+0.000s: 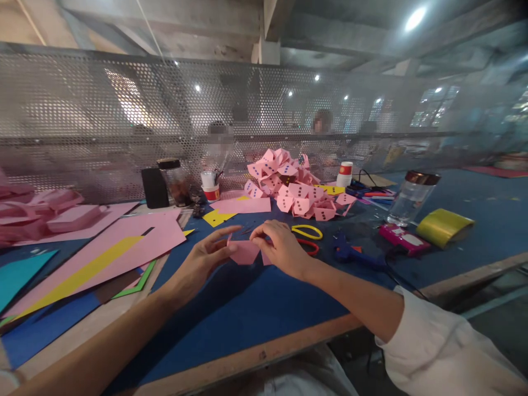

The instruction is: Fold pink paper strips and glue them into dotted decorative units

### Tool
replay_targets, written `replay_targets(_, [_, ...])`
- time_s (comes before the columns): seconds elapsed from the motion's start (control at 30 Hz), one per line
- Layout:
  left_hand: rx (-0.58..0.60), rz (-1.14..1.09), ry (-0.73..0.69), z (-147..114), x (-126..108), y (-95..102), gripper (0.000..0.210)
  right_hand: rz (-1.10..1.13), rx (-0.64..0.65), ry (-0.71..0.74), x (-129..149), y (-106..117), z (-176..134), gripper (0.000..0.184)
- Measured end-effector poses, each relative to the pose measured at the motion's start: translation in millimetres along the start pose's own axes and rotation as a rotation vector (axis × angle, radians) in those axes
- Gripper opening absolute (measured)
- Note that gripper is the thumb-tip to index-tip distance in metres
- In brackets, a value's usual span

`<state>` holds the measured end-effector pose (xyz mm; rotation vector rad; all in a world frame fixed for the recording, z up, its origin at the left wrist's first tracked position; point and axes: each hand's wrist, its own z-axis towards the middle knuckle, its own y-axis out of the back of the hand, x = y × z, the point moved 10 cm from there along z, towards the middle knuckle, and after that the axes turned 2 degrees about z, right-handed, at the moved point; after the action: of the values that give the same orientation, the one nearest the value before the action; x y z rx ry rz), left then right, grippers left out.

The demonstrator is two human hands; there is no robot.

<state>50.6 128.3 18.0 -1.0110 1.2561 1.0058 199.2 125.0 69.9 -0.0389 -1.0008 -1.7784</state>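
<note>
Between my two hands is a piece of folded pink paper (244, 253), held above the blue tabletop. My left hand (214, 250) pinches its left end between thumb and fingers. Across from it, my right hand (278, 245) is closed on the right part, with the fingers bent over the top edge. Just beyond my right hand lie scissors with a yellow handle loop (309, 231) and a red one. A blue glue gun (355, 253) rests to the right of them. Behind the hands rises a heap of folded pink paper pieces (284, 176) marked with dark dots.
Pink sheets (144, 236) and a yellow strip cover the left side, near stacked pink pieces (74, 217). A clear bottle (412, 198), a magenta box (404, 239) and a yellow roll (445, 226) stand right. Paper cups (211, 190) and a dark-lidded jar (175, 181) line the mesh partition.
</note>
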Motion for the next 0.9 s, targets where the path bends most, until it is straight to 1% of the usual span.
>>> replay_targets(0.07, [-0.031,0.023,-0.013,1.6,2.4,5.6,0.039,0.027,0.020,-0.022,-2.4,-1.3,1.1,0.007])
replay_targets(0.1, [-0.049,0.027,-0.016,2.3,3.3,8.6,0.035,0.041,0.026,-0.041,-4.8,-1.2,1.7,0.008])
replay_targets(0.23, [-0.095,-0.014,-0.014,5.3,3.9,15.8,0.035,0.080,0.010,-0.135,-20.7,2.9,3.9,0.013])
replay_targets(0.4, [-0.086,-0.081,-0.020,7.5,1.6,16.4,0.025,0.118,-0.008,-0.194,-35.3,5.0,4.9,0.015])
replay_targets(0.67, [-0.070,-0.105,-0.005,7.3,2.2,16.1,0.023,0.157,-0.012,-0.212,-37.9,5.1,3.4,0.023])
replay_targets(0.9, [-0.071,-0.116,-0.011,8.7,4.1,18.5,0.023,0.204,-0.030,-0.262,-38.9,11.1,4.4,0.029])
